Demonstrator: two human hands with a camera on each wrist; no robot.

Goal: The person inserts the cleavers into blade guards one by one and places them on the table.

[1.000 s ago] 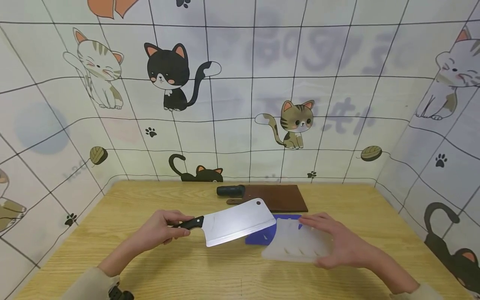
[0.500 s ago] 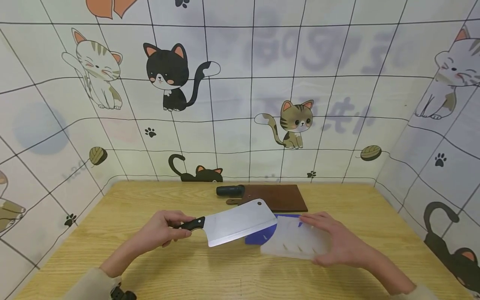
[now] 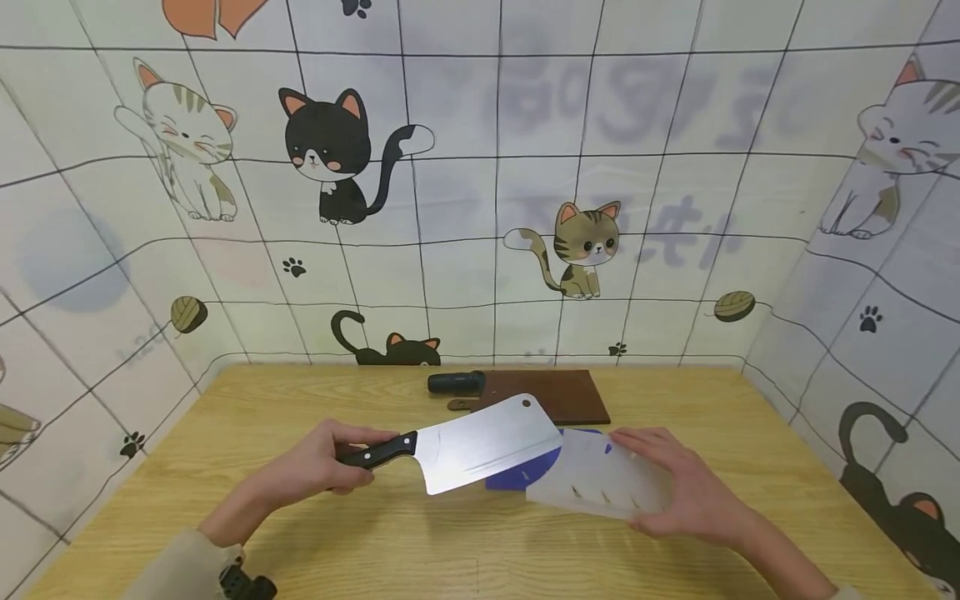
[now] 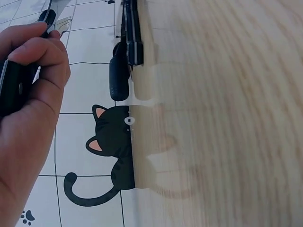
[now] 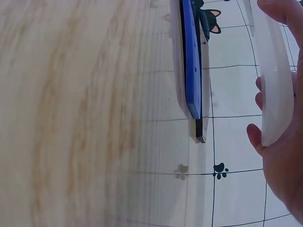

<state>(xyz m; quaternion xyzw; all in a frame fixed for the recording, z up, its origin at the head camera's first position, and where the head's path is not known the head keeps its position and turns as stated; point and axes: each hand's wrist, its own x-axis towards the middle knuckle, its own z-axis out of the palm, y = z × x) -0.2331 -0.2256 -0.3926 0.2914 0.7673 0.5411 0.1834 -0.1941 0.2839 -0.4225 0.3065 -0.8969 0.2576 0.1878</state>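
My left hand [image 3: 318,467] grips a cleaver [image 3: 491,446] by its black riveted handle, in the air above the table. Its broad steel blade points right and a little upward, with the hole near its far top corner. Opposite, my right hand [image 3: 693,496] holds a translucent white plastic knife sheath [image 3: 600,483], thumb below and fingers along the top and behind. The blade's end is right at the sheath's left edge in the head view. In the right wrist view, the sheath [image 5: 276,90] appears edge-on in the palm.
Behind the sheath a blue board [image 3: 513,477] lies on the wooden table [image 3: 420,550], partly hidden. Farther back are a brown cutting board [image 3: 555,393] and a black cylindrical object [image 3: 453,383]. A cat-patterned wall covering [image 3: 465,200] rises at the table's back and sides.
The cleaver has shifted slightly right, bringing its blade end to the sheath's edge. The sheath has tilted a little, its right end lower. Both hands keep their holds.
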